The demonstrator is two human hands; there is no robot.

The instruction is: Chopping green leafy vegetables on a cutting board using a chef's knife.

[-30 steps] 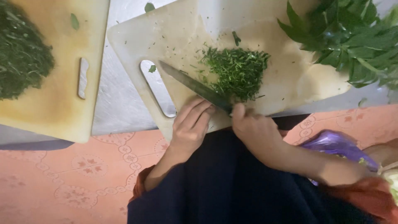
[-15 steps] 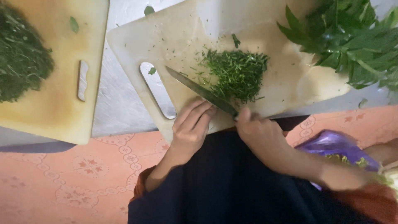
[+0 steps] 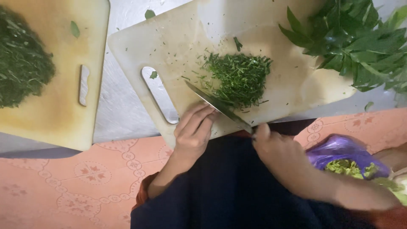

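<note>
Here the pale cutting board [image 3: 296,80] carries the chopped greens [image 3: 239,78] mid-surface for slicing. The left hand [image 3: 193,131] lies flat, fingers together, at the board's near edge, steadying it; the right hand [image 3: 277,152] clamps the knife [image 3: 218,106], blade angled against the pile.

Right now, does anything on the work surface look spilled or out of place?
Yes, slightly. A few loose leaves lie on the metal table, off the white cutting board, and green bits are scattered around the chopped pile. The board's near edge overhangs the table.
</note>
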